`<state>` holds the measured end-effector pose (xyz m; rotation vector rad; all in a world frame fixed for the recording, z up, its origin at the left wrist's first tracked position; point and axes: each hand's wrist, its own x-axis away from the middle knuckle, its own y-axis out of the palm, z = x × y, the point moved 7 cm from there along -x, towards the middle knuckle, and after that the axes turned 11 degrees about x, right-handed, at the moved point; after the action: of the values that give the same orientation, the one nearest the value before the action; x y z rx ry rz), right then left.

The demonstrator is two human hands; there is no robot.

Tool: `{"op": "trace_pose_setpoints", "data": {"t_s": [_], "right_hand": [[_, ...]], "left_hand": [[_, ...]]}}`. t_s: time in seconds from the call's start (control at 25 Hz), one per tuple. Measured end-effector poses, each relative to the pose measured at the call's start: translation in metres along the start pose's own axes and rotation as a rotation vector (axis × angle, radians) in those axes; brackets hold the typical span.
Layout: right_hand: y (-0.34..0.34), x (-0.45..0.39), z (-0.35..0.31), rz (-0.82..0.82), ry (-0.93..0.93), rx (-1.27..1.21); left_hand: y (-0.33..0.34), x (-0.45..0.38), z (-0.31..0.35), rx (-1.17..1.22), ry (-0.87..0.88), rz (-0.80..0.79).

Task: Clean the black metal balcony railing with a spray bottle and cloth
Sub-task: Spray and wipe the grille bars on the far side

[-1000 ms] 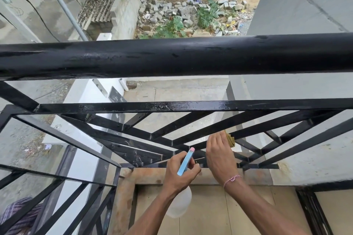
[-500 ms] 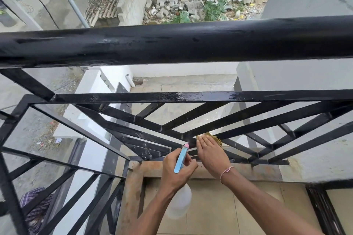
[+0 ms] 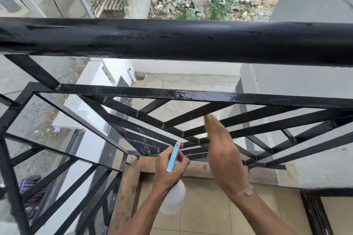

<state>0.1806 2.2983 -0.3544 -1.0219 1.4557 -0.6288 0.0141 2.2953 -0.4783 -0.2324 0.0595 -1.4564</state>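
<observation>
Yellow cloth [image 3: 208, 120] is soft and light, bunched under my right hand [image 3: 223, 150] on rigid railing [image 3: 191, 95] bars. My left hand [image 3: 169, 168] wraps the light, slick bottle [image 3: 172, 202] at its neck.

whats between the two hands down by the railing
In the head view, only black diagonal railing bars and rusty ledge show between the left hand gripping the spray bottle and the blurred right hand with its cloth.
</observation>
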Motion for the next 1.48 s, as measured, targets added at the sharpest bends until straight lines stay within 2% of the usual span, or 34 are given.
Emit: {"op": "trace_pose_setpoints", "data": {"t_s": [0.04,0.12,0.24,0.44,0.68,0.88,1.04,1.16,1.36,1.48], "right_hand": [[0.021,-0.006,-0.008,-0.116,-0.104,0.181],[0.064,-0.012,-0.013,-0.437,-0.126,0.414],[0.102,0.002,-0.039,-0.586,-0.275,0.672],[0.124,0.006,-0.058,-0.52,-0.478,0.649],[0.1,-0.008,-0.038,-0.492,-0.77,0.683],[0.035,-0.028,0.008,-0.529,-0.668,0.75],[-0.048,-0.041,0.058,-0.512,-0.476,0.827],[-0.079,-0.033,0.084,-0.444,-0.308,0.831],[-0.041,-0.028,0.066,-0.434,-0.153,0.749],[0.004,-0.024,0.03,-0.515,-0.295,0.753]], "left_hand": [[-0.001,0.001,0.0,0.001,-0.004,0.012],[-0.003,0.005,0.002,0.01,0.004,0.03],[-0.007,0.012,0.001,0.012,0.0,0.055],[-0.023,0.022,-0.004,0.042,-0.058,0.112],[-0.008,0.028,0.004,0.042,-0.068,0.116],[0.009,0.023,0.01,0.03,-0.052,0.081],[0.023,0.021,0.016,0.046,-0.034,0.052],[0.032,0.024,0.023,0.051,-0.035,0.054],[0.038,0.026,0.03,0.063,-0.036,0.069],[0.031,0.029,0.032,0.061,-0.037,0.075]]}}
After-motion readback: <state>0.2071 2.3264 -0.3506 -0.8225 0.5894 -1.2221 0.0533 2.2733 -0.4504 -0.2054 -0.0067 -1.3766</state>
